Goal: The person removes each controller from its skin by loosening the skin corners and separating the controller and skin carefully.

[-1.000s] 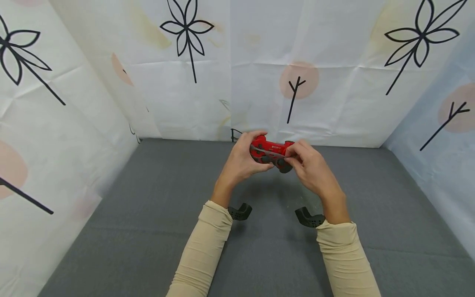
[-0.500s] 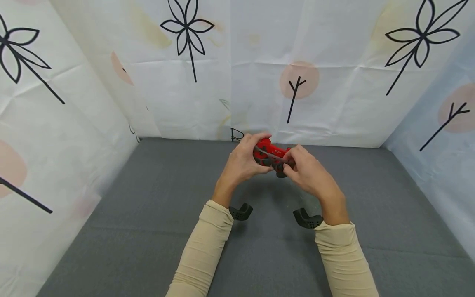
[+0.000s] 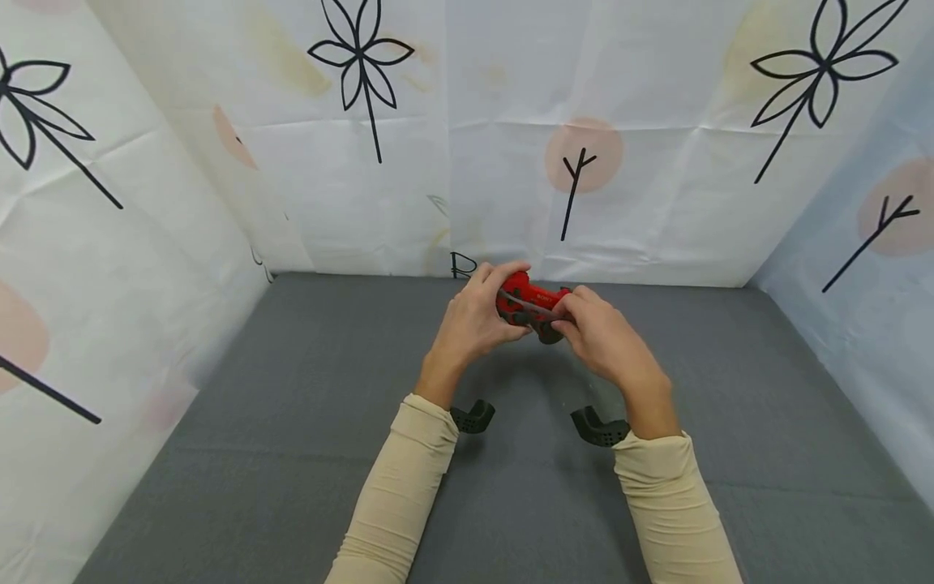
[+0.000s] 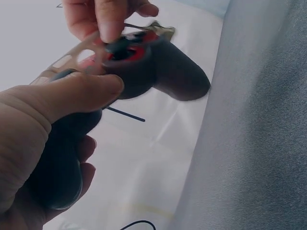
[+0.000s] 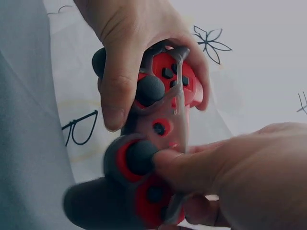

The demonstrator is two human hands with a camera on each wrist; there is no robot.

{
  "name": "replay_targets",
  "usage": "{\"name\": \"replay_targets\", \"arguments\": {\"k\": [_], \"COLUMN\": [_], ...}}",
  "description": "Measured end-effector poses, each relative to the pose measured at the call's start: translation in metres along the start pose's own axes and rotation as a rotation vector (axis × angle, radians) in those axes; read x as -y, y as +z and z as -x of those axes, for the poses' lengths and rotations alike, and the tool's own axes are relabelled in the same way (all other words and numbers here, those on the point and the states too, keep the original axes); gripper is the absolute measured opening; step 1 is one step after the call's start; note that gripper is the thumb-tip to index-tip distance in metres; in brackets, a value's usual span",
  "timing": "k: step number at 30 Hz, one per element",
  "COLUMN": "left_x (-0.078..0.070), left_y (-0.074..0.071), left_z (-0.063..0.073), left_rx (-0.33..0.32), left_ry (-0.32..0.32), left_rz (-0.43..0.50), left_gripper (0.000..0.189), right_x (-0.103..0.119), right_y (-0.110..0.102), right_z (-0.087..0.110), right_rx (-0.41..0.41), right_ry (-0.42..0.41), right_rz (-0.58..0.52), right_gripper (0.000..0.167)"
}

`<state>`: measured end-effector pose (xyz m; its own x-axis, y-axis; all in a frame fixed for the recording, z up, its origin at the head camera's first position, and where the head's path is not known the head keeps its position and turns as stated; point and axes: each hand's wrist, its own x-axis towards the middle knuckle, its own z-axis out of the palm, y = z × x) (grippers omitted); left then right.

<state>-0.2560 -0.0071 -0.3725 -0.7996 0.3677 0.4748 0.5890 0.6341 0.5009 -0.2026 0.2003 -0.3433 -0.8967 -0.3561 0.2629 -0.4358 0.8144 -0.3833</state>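
A red Sony game controller (image 3: 541,297) is held up over the grey table. A dark, see-through silicone cover (image 5: 91,203) wraps its handles and part of its front, with one stretched edge standing off the red face. My left hand (image 3: 477,312) grips the controller by one covered handle, its thumb across the front near a thumbstick (image 5: 150,90). At the other end, my right hand (image 3: 606,337) pinches the loose edge of the cover between thumb and fingers. In the left wrist view, part of the cover with round holes is lifted off the face.
A grey cloth-covered table (image 3: 328,365) extends below both hands. White printed fabric walls (image 3: 657,203) enclose its back and sides, the back one close behind the controller. Black wrist mounts (image 3: 600,427) stick out from both wrists.
My right hand has shifted a little down and to the left, holding the cover's edge. The controller has tilted slightly, its right end lower. My left hand has barely moved.
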Motion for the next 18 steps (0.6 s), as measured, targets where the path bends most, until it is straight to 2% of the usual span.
{"name": "replay_targets", "arguments": {"k": [9, 13, 18], "left_x": [0.003, 0.007, 0.007], "left_y": [-0.008, -0.013, -0.015], "left_z": [0.000, -0.001, -0.002], "left_rx": [-0.032, -0.051, -0.091], "left_ry": [-0.072, -0.119, -0.184], "left_rz": [0.124, 0.211, 0.296], "left_gripper": [0.085, 0.084, 0.081], "right_x": [-0.001, 0.003, 0.008], "right_y": [0.004, 0.006, 0.006], "right_z": [-0.003, -0.007, -0.008], "right_rx": [-0.122, -0.162, -0.164], "right_ry": [-0.134, -0.181, -0.195], "right_rz": [-0.152, -0.169, -0.158], "right_gripper": [0.006, 0.005, 0.011]}}
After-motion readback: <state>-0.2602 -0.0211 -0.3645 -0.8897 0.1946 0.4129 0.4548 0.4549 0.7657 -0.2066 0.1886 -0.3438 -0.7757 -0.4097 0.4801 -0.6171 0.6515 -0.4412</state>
